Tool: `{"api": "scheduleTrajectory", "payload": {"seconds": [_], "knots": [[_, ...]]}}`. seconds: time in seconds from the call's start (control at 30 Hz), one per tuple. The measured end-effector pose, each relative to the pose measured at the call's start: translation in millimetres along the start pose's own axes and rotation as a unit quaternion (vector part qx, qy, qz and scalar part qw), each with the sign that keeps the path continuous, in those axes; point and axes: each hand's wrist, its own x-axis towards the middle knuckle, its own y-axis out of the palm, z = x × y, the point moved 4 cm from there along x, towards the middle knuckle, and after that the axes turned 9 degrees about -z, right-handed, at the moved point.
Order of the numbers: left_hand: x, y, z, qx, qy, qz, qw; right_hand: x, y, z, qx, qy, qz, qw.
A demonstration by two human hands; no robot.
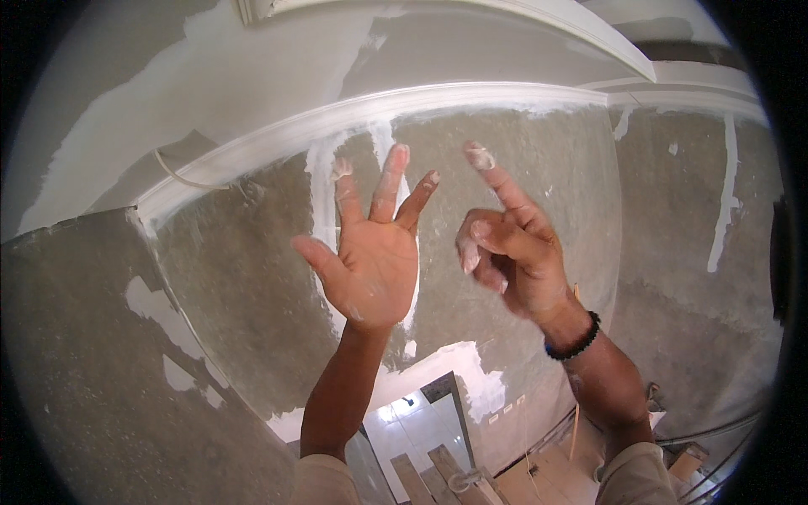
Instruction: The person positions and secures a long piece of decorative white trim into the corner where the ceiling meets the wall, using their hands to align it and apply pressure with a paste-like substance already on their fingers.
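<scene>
My left hand [374,261] is raised in front of the wall with its palm toward me. Its fingers are spread, hold nothing, and have white paste on the tips. To its right, my right hand [518,244] is also up, with a black beaded bracelet [576,338] at the wrist. Its index finger points upward with a smear of white paste at the tip; the thumb and other fingers bend loosely, with nothing seen between them. The hands are apart. Behind them stands a grey plastered wall [252,252] with white filler strips [324,194].
White moulding [505,94] runs along the top of the wall below a patched ceiling [278,59]. A cable [181,178] hangs from the ceiling at left. Lower down are a doorway [459,412], wooden boards [412,480] and a brown floor [551,475] with items at right.
</scene>
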Motion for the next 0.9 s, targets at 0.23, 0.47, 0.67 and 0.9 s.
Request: {"api": "scheduleTrajectory", "payload": {"seconds": [0.23, 0.47, 0.67, 0.9], "knots": [[-14, -5, 4, 0.275, 0.128, 0.076, 0.950, -9, -11, -26, -0.076, 0.066, -0.025, 0.995], [-23, -13, 25, 0.448, 0.263, 0.222, 0.825, -23, -3, -37, 0.097, 0.128, 0.007, 0.987], [-35, -20, 23, 0.577, 0.299, 0.253, 0.716, -26, 1, -37, 0.168, 0.115, 0.002, 0.979], [-40, -24, 5, 0.358, 0.122, 0.110, 0.919, -38, 0, -18, 0.216, 0.084, 0.035, 0.972]]}}
